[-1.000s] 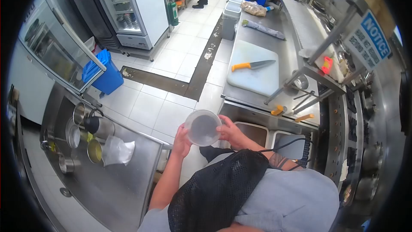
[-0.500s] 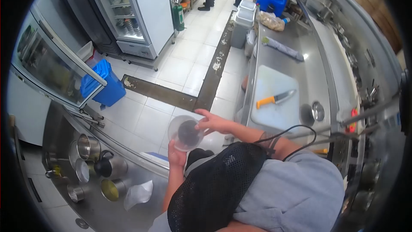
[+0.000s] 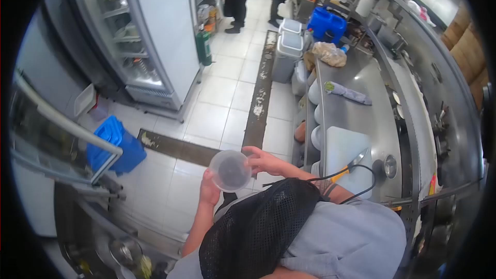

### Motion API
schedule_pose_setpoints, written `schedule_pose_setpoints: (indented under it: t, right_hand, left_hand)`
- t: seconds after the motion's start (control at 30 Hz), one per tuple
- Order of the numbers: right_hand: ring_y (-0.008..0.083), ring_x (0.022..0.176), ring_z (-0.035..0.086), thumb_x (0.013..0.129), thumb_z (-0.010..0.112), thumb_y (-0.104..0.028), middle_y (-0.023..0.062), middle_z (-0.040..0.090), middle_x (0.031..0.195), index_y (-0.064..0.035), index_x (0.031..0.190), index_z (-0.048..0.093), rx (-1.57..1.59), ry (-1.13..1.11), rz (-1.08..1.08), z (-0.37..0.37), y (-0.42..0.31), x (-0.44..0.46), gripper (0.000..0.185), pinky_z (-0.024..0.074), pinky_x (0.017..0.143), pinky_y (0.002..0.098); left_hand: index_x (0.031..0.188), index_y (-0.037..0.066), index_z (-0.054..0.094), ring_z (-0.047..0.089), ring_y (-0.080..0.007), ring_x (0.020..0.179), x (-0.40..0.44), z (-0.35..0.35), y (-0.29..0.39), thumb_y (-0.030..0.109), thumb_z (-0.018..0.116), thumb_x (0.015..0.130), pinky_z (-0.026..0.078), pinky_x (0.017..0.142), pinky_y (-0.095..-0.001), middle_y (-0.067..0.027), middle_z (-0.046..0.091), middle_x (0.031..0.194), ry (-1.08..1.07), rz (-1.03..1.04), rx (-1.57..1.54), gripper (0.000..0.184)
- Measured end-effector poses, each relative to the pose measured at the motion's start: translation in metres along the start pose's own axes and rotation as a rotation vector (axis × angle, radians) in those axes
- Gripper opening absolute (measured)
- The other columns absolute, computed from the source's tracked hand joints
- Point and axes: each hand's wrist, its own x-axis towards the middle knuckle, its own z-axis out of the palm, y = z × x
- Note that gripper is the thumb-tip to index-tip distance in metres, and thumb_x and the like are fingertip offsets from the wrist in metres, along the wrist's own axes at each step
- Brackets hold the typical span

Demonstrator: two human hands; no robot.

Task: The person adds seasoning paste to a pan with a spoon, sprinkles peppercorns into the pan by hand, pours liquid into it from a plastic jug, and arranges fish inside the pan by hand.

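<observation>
Between my two hands is a round, translucent plastic container (image 3: 231,171), held in front of my body above the tiled floor. My left hand (image 3: 209,190) grips its left side, and my right hand (image 3: 262,161) has its fingers on the right rim. The container's middle looks dark; whether anything lies inside cannot be made out. To the right, an orange-handled knife (image 3: 341,174) rests on a white cutting board (image 3: 347,147). A black cord crosses in front of the board near my right forearm.
A steel counter (image 3: 380,119) at right bears a wrapped bundle (image 3: 347,93), a bag (image 3: 329,54) and a blue jug (image 3: 327,25). A blue bin (image 3: 116,144) and glass-door fridge (image 3: 129,36) stand left. Two people (image 3: 237,0) are farther back.
The view has moved forward along the aisle; the steel table at lower left has slid mostly out of sight. Both hands still hold the container, and my right fingers have shifted on its rim.
</observation>
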Motion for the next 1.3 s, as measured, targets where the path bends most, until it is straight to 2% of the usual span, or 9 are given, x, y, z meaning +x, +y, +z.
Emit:
schedule_pose_setpoints:
  t: [0.17, 0.3, 0.47, 0.63, 0.77, 0.9, 0.97, 1.0, 1.3]
  right_hand:
    - [0.0234, 0.118, 0.056, 0.089, 0.072, -0.024, 0.015, 0.055, 0.129, -0.0065, 0.153, 0.025, 0.258, 0.154, -0.119, -0.031, -0.022, 0.039, 0.081, 0.0512, 0.095, 0.0408]
    - [0.0234, 0.117, 0.057, 0.088, 0.072, -0.023, 0.0166, 0.055, 0.131, -0.0067, 0.153, 0.027, 0.348, 0.284, -0.237, -0.077, -0.034, 0.058, 0.08, 0.0498, 0.095, 0.0405]
    - [0.0231, 0.114, 0.058, 0.086, 0.073, -0.024, 0.0148, 0.054, 0.133, -0.0091, 0.154, 0.027, 0.376, 0.358, -0.214, -0.151, -0.048, 0.107, 0.084, 0.051, 0.088, 0.0382]
    - [0.0231, 0.113, 0.058, 0.087, 0.073, -0.03, 0.0142, 0.054, 0.133, -0.0093, 0.153, 0.031, 0.524, 0.358, -0.182, -0.235, -0.085, 0.222, 0.081, 0.0513, 0.083, 0.0364]
    - [0.0291, 0.115, 0.058, 0.09, 0.07, -0.037, 0.0172, 0.054, 0.131, -0.007, 0.152, 0.03, 0.533, 0.187, -0.208, -0.275, -0.166, 0.297, 0.08, 0.0536, 0.087, 0.0418]
    - [0.0303, 0.11, 0.061, 0.089, 0.07, -0.036, 0.0182, 0.056, 0.127, -0.0056, 0.152, 0.025, 0.457, 0.048, -0.15, -0.307, -0.249, 0.361, 0.084, 0.0544, 0.09, 0.0416]
    - [0.0268, 0.102, 0.065, 0.092, 0.065, -0.028, 0.0153, 0.061, 0.12, -0.0068, 0.15, 0.031, 0.331, -0.014, -0.096, -0.317, -0.278, 0.389, 0.071, 0.054, 0.092, 0.0382]
    - [0.0263, 0.091, 0.067, 0.087, 0.07, -0.033, 0.018, 0.06, 0.116, -0.0056, 0.151, 0.028, 0.276, -0.018, -0.102, -0.321, -0.287, 0.403, 0.082, 0.0557, 0.084, 0.0371]
    - [0.0241, 0.087, 0.067, 0.084, 0.071, -0.028, 0.0184, 0.061, 0.112, -0.0011, 0.146, 0.034, 0.35, 0.204, -0.01, -0.377, -0.335, 0.499, 0.077, 0.0564, 0.077, 0.0354]
  left_hand:
    - [0.147, 0.008, 0.031, 0.05, -0.031, 0.13, 0.102, 0.023, 0.062, 0.028, 0.065, 0.088, 0.049, 0.101, -0.053, -0.0138, 0.044, 0.144, -0.207, -0.221, 0.094, 0.071]
    - [0.148, 0.008, 0.032, 0.05, -0.0272, 0.129, 0.194, 0.042, 0.075, 0.019, 0.064, 0.09, 0.051, 0.099, -0.0449, -0.0114, 0.046, 0.142, -0.348, -0.397, 0.271, 0.067]
    - [0.144, 0.006, 0.042, 0.058, -0.0208, 0.117, 0.302, 0.057, 0.063, 0.029, 0.058, 0.097, 0.051, 0.093, -0.0373, -0.0081, 0.057, 0.132, -0.324, -0.582, 0.419, 0.054]
    - [0.136, 0.005, 0.049, 0.059, -0.0222, 0.118, 0.428, 0.074, 0.085, 0.033, 0.056, 0.097, 0.053, 0.094, -0.0408, -0.0086, 0.059, 0.13, -0.109, -0.551, 0.422, 0.048]
    - [0.137, 0.008, 0.045, 0.057, -0.0252, 0.12, 0.498, 0.092, 0.139, 0.029, 0.056, 0.097, 0.053, 0.094, -0.0435, -0.0108, 0.055, 0.134, -0.064, -0.304, 0.47, 0.047]
    - [0.142, 0.009, 0.041, 0.052, -0.0286, 0.127, 0.537, 0.093, 0.178, 0.028, 0.055, 0.096, 0.05, 0.1, -0.0488, -0.0125, 0.05, 0.14, 0.0, -0.21, 0.286, 0.051]
    - [0.144, 0.009, 0.039, 0.05, -0.0302, 0.13, 0.554, 0.093, 0.193, 0.028, 0.053, 0.096, 0.046, 0.104, -0.0513, -0.0127, 0.048, 0.143, -0.011, -0.207, 0.253, 0.054]
    - [0.145, 0.009, 0.038, 0.05, -0.0307, 0.131, 0.564, 0.089, 0.198, 0.028, 0.053, 0.097, 0.045, 0.105, -0.0513, -0.0127, 0.047, 0.145, 0.0, -0.218, 0.217, 0.054]
    - [0.14, 0.008, 0.048, 0.053, -0.0257, 0.129, 0.744, 0.06, 0.229, 0.041, 0.051, 0.099, 0.047, 0.1, -0.0461, -0.0101, 0.055, 0.139, 0.047, -0.452, 0.179, 0.053]
